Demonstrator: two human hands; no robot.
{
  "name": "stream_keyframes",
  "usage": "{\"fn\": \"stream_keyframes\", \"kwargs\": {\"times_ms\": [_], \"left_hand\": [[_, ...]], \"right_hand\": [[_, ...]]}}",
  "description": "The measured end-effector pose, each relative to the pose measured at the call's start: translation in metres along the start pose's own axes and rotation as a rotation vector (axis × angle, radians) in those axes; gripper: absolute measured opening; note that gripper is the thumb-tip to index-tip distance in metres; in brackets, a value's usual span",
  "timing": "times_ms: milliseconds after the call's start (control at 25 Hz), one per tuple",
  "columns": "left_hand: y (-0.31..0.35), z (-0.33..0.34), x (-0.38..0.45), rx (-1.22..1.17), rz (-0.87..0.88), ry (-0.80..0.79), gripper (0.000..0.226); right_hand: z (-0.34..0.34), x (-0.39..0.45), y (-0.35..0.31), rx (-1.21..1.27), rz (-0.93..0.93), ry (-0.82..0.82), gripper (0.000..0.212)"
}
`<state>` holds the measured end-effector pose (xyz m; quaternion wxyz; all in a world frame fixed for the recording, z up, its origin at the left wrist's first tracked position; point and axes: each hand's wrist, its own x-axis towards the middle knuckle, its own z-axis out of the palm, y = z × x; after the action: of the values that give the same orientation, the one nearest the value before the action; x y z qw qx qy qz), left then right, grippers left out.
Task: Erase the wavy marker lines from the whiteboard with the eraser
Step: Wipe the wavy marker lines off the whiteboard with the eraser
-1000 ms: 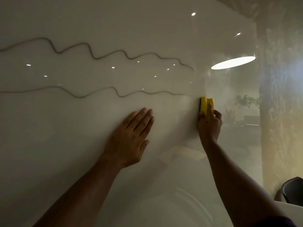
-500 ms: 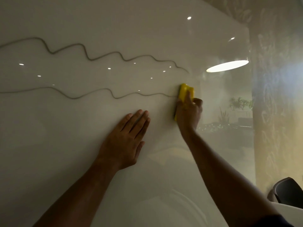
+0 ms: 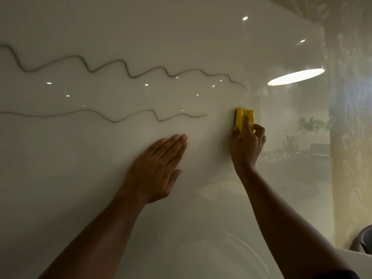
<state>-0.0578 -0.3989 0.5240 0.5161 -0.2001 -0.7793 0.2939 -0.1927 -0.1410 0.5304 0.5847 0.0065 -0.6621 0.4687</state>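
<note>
A glossy whiteboard (image 3: 181,33) fills the view. Two wavy marker lines cross it: an upper line (image 3: 128,72) ending near the right, and a lower line (image 3: 112,119) whose right end stops at about the board's middle. My right hand (image 3: 246,148) grips a yellow eraser (image 3: 242,116) and presses it against the board, to the right of the lower line's end, with a bare gap between them. My left hand (image 3: 159,170) lies flat on the board below the lower line, fingers together, holding nothing.
The whiteboard's right edge (image 3: 327,137) meets a patterned wall (image 3: 352,137). Lamp reflections shine on the board at upper right (image 3: 296,76). A dark rounded object (image 3: 365,238) and a white ledge sit at the lower right corner.
The eraser swept left onto the lower line's right end, then back to the right. The lower line's right end is now shorter. My left hand stayed flat on the board.
</note>
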Motion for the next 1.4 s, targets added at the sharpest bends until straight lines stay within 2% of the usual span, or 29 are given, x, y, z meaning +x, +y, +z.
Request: {"fn": "stream_keyframes", "kwargs": {"times_ms": [40, 160, 200, 240, 360, 400, 520, 560, 600, 680, 720, 760, 840, 880, 920, 1000, 1120, 1240, 1400], "left_hand": [[-0.003, -0.002, -0.002, 0.007, -0.012, 0.008, 0.071], [-0.009, -0.005, -0.009, 0.006, -0.035, 0.032, 0.071], [-0.012, -0.006, -0.012, 0.006, -0.037, 0.03, 0.071], [-0.014, -0.007, -0.014, 0.008, -0.037, 0.026, 0.072], [-0.021, -0.01, -0.019, 0.017, -0.026, 0.022, 0.072], [-0.023, -0.011, -0.02, 0.014, -0.015, 0.024, 0.071], [-0.033, -0.014, -0.026, 0.006, 0.015, 0.025, 0.07], [-0.038, -0.016, -0.03, 0.007, 0.014, 0.027, 0.069], [-0.042, -0.017, -0.034, 0.008, 0.008, 0.03, 0.068], [-0.051, -0.021, -0.042, 0.008, -0.001, 0.04, 0.067], [-0.055, -0.022, -0.045, 0.007, -0.001, 0.044, 0.066], [-0.058, -0.024, -0.048, 0.005, 0.005, 0.048, 0.066], [-0.063, -0.026, -0.052, 0.0, 0.014, 0.053, 0.065], [-0.065, -0.027, -0.054, 0.0, 0.014, 0.054, 0.065], [-0.067, -0.029, -0.057, 0.003, 0.011, 0.052, 0.065], [-0.073, -0.033, -0.064, 0.01, 0.002, 0.045, 0.065], [-0.08, -0.037, -0.074, 0.017, -0.001, 0.046, 0.064], [-0.08, -0.037, -0.077, 0.026, -0.009, 0.074, 0.064], [-0.077, -0.031, -0.076, 0.029, -0.009, 0.105, 0.065]], "right_hand": [[0.003, -0.007, -0.011, 0.025, -0.089, 0.014, 0.053], [0.008, -0.028, -0.024, 0.065, -0.691, 0.017, 0.044], [0.007, -0.028, -0.025, 0.075, -0.798, -0.005, 0.043], [0.006, -0.026, -0.026, 0.092, -0.78, -0.021, 0.044], [0.011, -0.034, -0.042, 0.191, -0.347, 0.006, 0.045], [0.012, -0.038, -0.049, 0.188, -0.361, 0.003, 0.046], [0.008, -0.041, -0.055, 0.121, -0.875, -0.109, 0.045], [0.002, -0.037, -0.055, 0.079, -0.927, -0.126, 0.044], [0.0, -0.035, -0.057, 0.049, -0.845, -0.105, 0.044], [0.003, -0.044, -0.07, 0.073, -0.442, -0.031, 0.045], [0.005, -0.053, -0.081, 0.09, -0.372, -0.016, 0.044], [0.009, -0.063, -0.09, 0.091, -0.468, -0.019, 0.042], [0.013, -0.075, -0.097, 0.109, -0.831, -0.088, 0.037], [0.013, -0.073, -0.096, 0.116, -0.94, -0.119, 0.037], [0.013, -0.068, -0.091, 0.112, -0.963, -0.123, 0.037], [0.014, -0.059, -0.076, 0.07, -0.787, -0.071, 0.04], [0.007, -0.034, -0.037, 0.025, -0.295, 0.042, 0.047], [-0.016, -0.003, 0.021, -0.048, 0.13, -0.054, 0.053], [-0.05, 0.003, 0.092, -0.07, 0.576, -0.142, 0.055]]}}
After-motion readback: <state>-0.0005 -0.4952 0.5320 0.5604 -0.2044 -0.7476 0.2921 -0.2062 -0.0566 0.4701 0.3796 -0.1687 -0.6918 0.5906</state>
